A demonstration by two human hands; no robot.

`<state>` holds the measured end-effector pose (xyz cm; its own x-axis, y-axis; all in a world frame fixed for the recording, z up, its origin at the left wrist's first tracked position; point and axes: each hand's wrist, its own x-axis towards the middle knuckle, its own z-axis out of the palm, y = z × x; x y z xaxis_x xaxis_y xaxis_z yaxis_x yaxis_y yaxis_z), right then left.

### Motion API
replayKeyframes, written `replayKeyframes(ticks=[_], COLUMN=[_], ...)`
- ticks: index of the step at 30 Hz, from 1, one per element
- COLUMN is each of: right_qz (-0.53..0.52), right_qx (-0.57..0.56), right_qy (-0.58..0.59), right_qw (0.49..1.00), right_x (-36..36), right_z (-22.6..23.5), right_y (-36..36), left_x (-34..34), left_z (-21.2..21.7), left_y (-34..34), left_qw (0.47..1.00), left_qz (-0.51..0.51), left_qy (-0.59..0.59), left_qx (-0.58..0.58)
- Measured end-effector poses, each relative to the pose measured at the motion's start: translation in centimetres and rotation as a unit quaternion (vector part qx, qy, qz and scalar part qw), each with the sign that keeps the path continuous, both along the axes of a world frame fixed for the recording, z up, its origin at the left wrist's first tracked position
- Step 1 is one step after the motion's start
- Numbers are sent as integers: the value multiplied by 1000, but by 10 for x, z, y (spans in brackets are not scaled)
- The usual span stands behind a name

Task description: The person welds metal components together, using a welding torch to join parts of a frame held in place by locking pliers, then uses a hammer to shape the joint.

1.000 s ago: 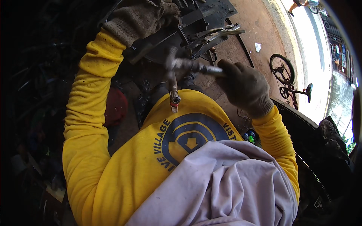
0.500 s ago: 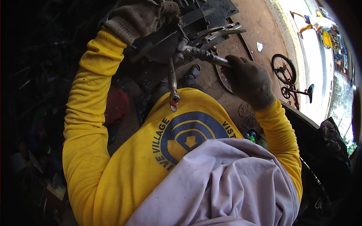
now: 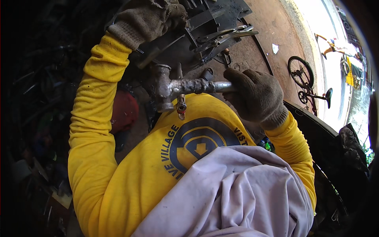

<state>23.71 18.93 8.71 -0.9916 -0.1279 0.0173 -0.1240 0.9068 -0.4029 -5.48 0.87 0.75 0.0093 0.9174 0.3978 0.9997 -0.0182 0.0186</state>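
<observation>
My right hand (image 3: pixel 256 94), in a brown knit glove, is closed around the handle of a metal hammer (image 3: pixel 189 86). The handle has rough weld beads, and the cylindrical head points left, in front of my body. At the upper left my left hand (image 3: pixel 148 21), gloved alike, has its fingers curled at the edge of a dark metal workpiece (image 3: pixel 215 17); what they grip is hidden. Locking pliers (image 3: pixel 225 36) lie across the workpiece. Below the hammer handle, another tool handle with a red tip (image 3: pixel 181 108) points toward me, partly covered by the hammer.
A bicycle (image 3: pixel 302 75) is on the right, by the bright street, where a person (image 3: pixel 337 47) is seen at the far edge. A white scrap (image 3: pixel 275 48) lies on the brown floor. My sandalled foot (image 3: pixel 207 74) shows below the workpiece. Dark clutter fills the left.
The hammer has lifted away from the workpiece toward me, its head swinging left and nearer. My right hand has shifted slightly with it; my left hand stays almost in place.
</observation>
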Motion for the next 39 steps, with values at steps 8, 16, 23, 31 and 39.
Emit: replayKeyframes(ticks=[8,16,23,31,39], right_qz=[-53,-103,-44,22,-108], right_qx=[27,97,29,10,17], right_qy=[-83,-121,-109,-8,-80], right_qw=[995,983,993,1000,991], right_x=[-5,-22,-33,-2,8], right_z=[-5,-29,-12,-6,-28], right_y=[4,31,5,-1,16], left_x=[-1,-6,-29,-1,1], left_z=[-1,-3,-13,-12,-20], left_y=[1,5,5,-12,-5], left_qw=[1000,1000,1000,1000,998], left_qz=[-1,-11,-16,0,6], left_qy=[1,9,15,-11,-53], left_qx=[2,5,5,-8,-34])
